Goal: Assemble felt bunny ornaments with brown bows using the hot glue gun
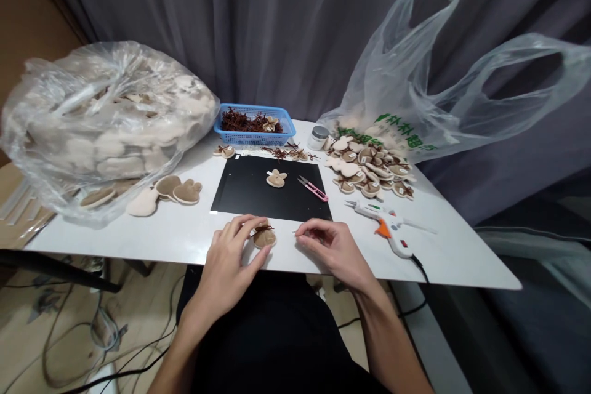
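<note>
Near the table's front edge, my left hand [235, 249] has its thumb and fingers around a small brown plush piece with a dark bow [265, 236]. To its right, my right hand [329, 245] is closed in a pinch; a tiny pale bit shows at the fingertips, too small to name. Just beyond my hands is a black mat [249, 188]. On it lie a cream, bunny-shaped plush piece [276, 178] with a white tag and pink thread snips [314, 188].
A white and orange glue gun [388, 228] lies right, its cord over the edge. Finished plush pieces [369, 166] heap by a clear carrier bag [415, 92]. A blue basket [256, 135] of brown bows stands behind, beside a jar [318, 137]. Left bulges a plastic bag [115, 129].
</note>
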Demonstrator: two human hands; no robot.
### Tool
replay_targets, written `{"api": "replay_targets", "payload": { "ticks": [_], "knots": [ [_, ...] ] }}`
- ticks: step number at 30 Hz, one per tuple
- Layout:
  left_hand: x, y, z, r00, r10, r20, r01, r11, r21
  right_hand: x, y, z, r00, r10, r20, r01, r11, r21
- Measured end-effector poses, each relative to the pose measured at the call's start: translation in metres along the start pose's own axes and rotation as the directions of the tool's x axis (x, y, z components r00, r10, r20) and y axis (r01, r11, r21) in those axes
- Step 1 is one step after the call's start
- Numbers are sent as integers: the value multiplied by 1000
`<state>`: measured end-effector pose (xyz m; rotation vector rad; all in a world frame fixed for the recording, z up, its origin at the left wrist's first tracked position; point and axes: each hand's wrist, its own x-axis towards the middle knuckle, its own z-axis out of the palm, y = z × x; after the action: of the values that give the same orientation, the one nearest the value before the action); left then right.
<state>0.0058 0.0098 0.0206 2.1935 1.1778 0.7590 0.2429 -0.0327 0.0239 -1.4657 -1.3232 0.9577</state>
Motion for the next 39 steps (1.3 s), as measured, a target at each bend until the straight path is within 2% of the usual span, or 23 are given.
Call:
{"api": "replay_targets", "payload": {
  "ticks": [3, 8, 10, 12, 16, 18, 25, 30, 36, 39],
  "knots": [
    [0, -1, 0, 999, 28, -23, -28, 999, -16, -1, -2, 0, 1000, 7, 0, -7, 1000, 8],
    [-1, -5, 3, 998, 59, 12, -60, 996, 60, 0, -2, 4, 993, 119, -5, -115, 968, 221],
    [-1, -5, 3, 998, 61, 34, -64, 995, 82, 0, -1, 6, 993, 119, -22, -109, 958, 267],
    [0, -5, 4, 997, 62, 42, -66, 993, 94, 1, 0, 6, 996, 75, -47, -61, 965, 253],
    [0, -5, 5, 998, 60, 20, -61, 994, 95, 1, -2, 5, 992, -87, -96, 95, 992, 84],
    [0, -6, 6, 999, 54, 6, -55, 994, 90, 1, -4, 6, 985, -128, -119, 132, 991, 31],
    [-1, -6, 7, 1000, 21, -17, -19, 997, 77, 0, -4, 20, 994, -9, -108, 16, 998, 68],
    [-2, -2, 6, 1000, 18, -26, -16, 997, 82, 0, -3, 30, 993, 2, -116, 8, 996, 86],
    [-1, -2, 8, 1000, 16, -25, -14, 997, 81, 2, -9, 29, 1000, -3, 3, 3, 996, 84],
    [-1, -2, 8, 1000, 10, -26, -8, 997, 77, 4, -10, 32, 1000, -4, 25, 1, 994, 108]
  ]
}}
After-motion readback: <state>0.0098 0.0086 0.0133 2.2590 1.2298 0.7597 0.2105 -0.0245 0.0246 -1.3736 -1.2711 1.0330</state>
